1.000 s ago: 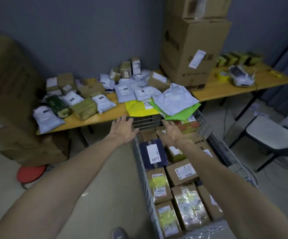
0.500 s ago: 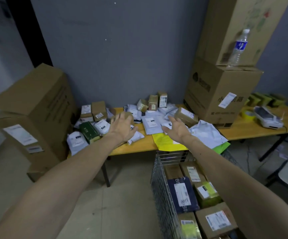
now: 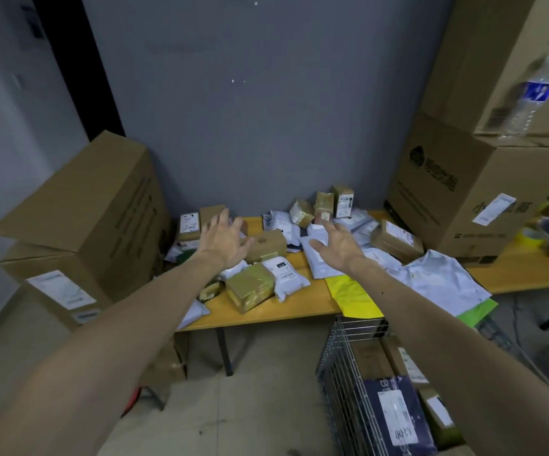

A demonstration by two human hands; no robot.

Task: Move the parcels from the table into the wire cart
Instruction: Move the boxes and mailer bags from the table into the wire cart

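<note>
Now both arms reach out over the table (image 3: 276,312), and neither hand holds anything. The left hand (image 3: 225,241) is palm down with its fingers (image 3: 220,222) spread wide. The right hand (image 3: 340,248) is just as wide open, its fingers fanned.

A brown box (image 3: 266,245) sits between the two hands, just beside the left thumb; I cannot tell whether the thumb touches it. A white mailer (image 3: 319,268) lies flat under the right palm.

On the near side of the left fingers lies a gold-taped box (image 3: 250,286). A small white pouch (image 3: 288,278) with a label lies against its right side. Beyond the right fingertips, three small boxes (image 3: 324,202) stand close together by the wall. To the right of the right hand is a flat brown box (image 3: 396,240), and past it a large grey mailer (image 3: 441,281) lies over a green mailer (image 3: 474,312).

Beside the right wrist, a yellow mailer (image 3: 353,296) hangs over the table's front edge, above the wire cart (image 3: 339,353). The cart stands on the floor under the right forearm. It already holds parcels, among them a navy parcel (image 3: 395,419) with a white label.

Well to the left of the left fingers is a large carton (image 3: 85,205). Well to the right of the right fingers stands another carton (image 3: 464,199) with a water bottle (image 3: 533,97) on top.
</note>
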